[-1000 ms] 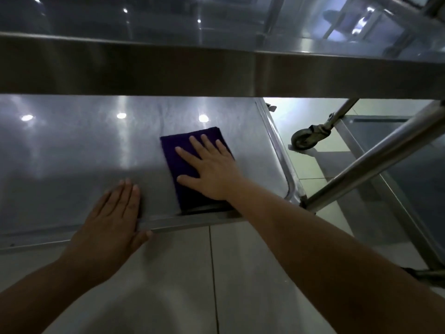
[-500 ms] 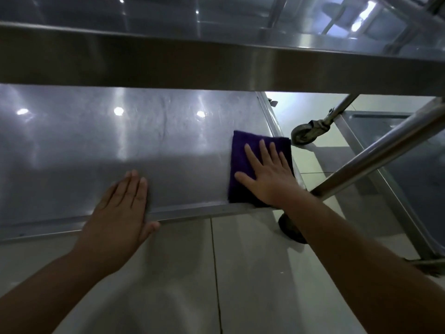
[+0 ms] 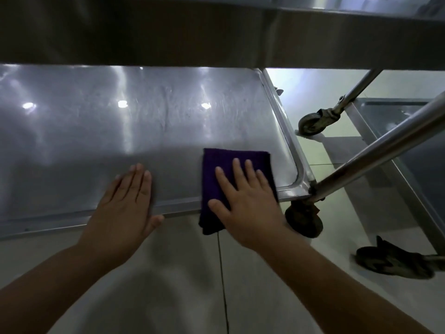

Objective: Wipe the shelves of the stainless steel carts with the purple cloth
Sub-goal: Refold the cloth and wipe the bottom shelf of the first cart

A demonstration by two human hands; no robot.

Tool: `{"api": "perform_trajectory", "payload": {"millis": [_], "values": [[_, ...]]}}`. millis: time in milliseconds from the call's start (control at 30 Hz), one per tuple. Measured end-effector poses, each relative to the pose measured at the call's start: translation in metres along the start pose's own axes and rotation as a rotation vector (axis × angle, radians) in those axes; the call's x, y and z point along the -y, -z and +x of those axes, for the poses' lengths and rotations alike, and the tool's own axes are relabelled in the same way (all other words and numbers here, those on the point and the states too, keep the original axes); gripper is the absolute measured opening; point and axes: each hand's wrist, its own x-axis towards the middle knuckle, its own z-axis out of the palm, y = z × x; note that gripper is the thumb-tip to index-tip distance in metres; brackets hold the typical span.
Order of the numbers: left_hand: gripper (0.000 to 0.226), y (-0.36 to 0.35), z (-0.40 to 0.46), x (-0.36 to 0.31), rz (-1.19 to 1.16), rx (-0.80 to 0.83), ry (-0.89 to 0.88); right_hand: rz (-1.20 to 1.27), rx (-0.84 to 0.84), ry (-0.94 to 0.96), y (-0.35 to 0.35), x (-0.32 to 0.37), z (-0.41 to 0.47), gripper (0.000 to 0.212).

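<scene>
The right hand (image 3: 245,201) lies flat with fingers straight and slightly spread, pressing down on the purple cloth (image 3: 216,179). The left hand (image 3: 127,203) is also flat, its fingers straight and held close together, the palm over the near rim of the lower shelf (image 3: 144,131) and the thumb hanging off the rim toward the floor. It holds nothing.

Taking the purple cloth as the landmark: it is folded to a rectangle and sits at the near right part of the lower shelf, with its near end draped over the shelf's front rim and hanging just past it. The left hand is just left of the cloth, apart from it. The shelf's rounded near-right corner is just right of the cloth. From that corner a steel leg tube (image 3: 375,150) runs up and to the right. Below the corner, right of the cloth's hanging end, is a dark caster wheel (image 3: 304,220). Farther right and beyond the cloth, a second caster (image 3: 311,122) stands on the pale tiled floor (image 3: 187,273), beside the shelf of a neighbouring cart (image 3: 409,131). Above and beyond the cloth, the edge of the upper shelf (image 3: 192,32) spans the view. Near the right edge, low down, a dark blurred object lies on the floor; what it is cannot be told.
</scene>
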Motion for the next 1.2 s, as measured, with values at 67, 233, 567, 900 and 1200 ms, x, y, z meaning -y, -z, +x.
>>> {"api": "perform_trajectory", "payload": {"millis": [67, 233, 567, 900, 1200], "values": [[0.084, 0.001, 0.0, 0.0, -0.013, 0.019, 0.002, 0.015, -0.02, 0.129, -0.007, 0.042, 0.01, 0.071], [0.078, 0.003, -0.003, 0.009, -0.023, -0.006, -0.032, -0.077, -0.041, 0.333, -0.014, 0.07, 0.018, 0.064], [0.112, 0.008, 0.001, 0.005, -0.023, 0.066, -0.049, 0.071, -0.204, 0.042, -0.004, -0.077, -0.03, 0.047], [0.107, 0.01, 0.0, 0.0, -0.015, 0.076, -0.015, 0.084, -0.147, 0.228, -0.007, 0.045, 0.004, 0.049], [0.103, 0.01, 0.003, 0.002, 0.051, 0.112, 0.024, -0.024, -0.044, 0.176, 0.003, -0.048, 0.041, 0.06]]}}
